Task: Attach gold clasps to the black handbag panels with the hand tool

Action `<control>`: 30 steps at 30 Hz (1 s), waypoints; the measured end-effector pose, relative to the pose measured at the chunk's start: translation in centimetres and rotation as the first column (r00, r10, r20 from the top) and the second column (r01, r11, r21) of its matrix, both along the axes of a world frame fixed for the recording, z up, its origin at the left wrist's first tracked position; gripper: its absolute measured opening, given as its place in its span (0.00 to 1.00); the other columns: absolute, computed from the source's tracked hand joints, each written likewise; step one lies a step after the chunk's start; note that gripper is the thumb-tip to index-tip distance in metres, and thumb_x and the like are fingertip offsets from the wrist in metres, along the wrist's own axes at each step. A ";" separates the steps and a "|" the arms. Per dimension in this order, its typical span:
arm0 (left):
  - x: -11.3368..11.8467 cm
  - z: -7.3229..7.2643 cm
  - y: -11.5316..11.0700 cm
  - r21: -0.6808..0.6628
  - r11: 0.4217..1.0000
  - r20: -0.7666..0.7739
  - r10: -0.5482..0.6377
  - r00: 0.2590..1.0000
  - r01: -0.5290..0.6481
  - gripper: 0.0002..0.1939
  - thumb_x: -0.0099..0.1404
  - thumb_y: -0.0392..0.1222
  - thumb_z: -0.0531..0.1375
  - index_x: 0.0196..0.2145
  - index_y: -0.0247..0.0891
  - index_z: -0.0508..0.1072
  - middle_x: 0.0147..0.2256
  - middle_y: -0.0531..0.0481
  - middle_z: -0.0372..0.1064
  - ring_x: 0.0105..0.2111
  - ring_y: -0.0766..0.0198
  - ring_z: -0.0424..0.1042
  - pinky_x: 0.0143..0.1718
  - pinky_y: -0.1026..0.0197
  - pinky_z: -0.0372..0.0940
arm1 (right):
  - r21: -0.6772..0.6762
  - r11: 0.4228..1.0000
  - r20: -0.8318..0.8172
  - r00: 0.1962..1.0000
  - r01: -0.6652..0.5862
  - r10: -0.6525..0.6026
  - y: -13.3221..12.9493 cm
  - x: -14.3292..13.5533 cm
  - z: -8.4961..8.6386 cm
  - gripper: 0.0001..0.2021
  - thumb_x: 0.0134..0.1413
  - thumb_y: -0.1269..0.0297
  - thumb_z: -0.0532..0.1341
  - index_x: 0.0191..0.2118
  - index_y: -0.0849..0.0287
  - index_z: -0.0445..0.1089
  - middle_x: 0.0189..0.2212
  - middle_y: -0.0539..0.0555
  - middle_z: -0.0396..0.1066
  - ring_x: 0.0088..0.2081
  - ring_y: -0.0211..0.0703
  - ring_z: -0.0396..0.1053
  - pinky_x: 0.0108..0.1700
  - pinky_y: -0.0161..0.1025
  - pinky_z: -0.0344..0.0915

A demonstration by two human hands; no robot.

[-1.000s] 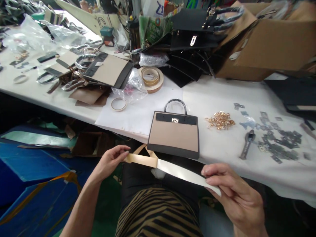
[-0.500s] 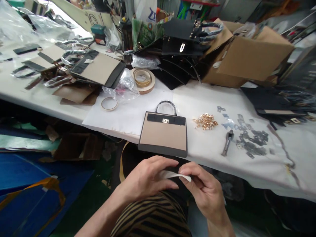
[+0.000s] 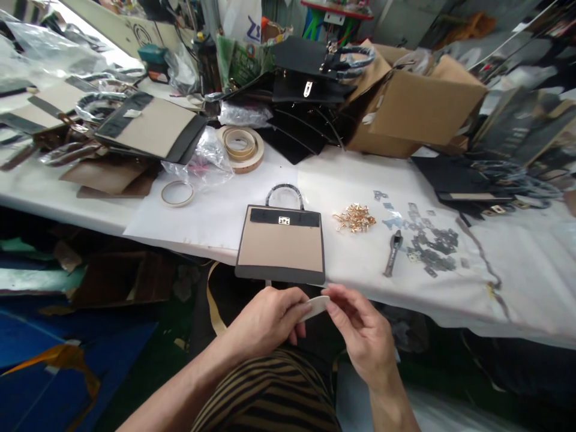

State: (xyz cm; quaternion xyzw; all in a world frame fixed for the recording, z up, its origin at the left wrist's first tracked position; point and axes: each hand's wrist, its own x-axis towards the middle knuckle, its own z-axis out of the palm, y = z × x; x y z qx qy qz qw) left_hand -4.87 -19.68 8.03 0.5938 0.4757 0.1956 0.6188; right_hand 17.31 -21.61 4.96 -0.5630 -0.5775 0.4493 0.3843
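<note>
A small off-white strip (image 3: 318,305) is stretched between my two hands, just beyond the table's front edge. My left hand (image 3: 269,318) is closed, pinching its left part between thumb and fingers. At its other end, the thumb and fingertips of my right hand (image 3: 363,333) close on the tip. What the strip is made of I cannot tell. Just past my hands a beige and black handbag (image 3: 281,247) lies flat at the table edge, its handle pointing away and a metal clasp on its dark band.
Right of the handbag lie a pile of gold-coloured metal pieces (image 3: 355,218), a dark-handled tool (image 3: 393,254) and scattered grey metal plates (image 3: 434,243). Tape rolls (image 3: 254,157) and stacked bag parts (image 3: 148,126) stand at left. A cardboard box (image 3: 418,111) is behind.
My left hand has gone from loosely spread around the strip to pinching it. The strip now slants up toward my right hand. The whole view has shifted, with the table things further left.
</note>
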 end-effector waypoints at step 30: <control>-2.3 0.6 -1.8 0.283 0.929 -0.378 -0.120 0.918 0.238 0.14 0.74 0.42 0.54 0.29 0.41 0.68 0.23 0.53 0.74 0.21 0.61 0.74 0.23 0.64 0.56 | 0.369 0.380 0.825 0.487 -0.848 0.288 3.1 -1.5 1.1 0.12 0.67 0.75 0.55 0.33 0.58 0.71 0.22 0.50 0.69 0.23 0.41 0.67 0.28 0.42 0.58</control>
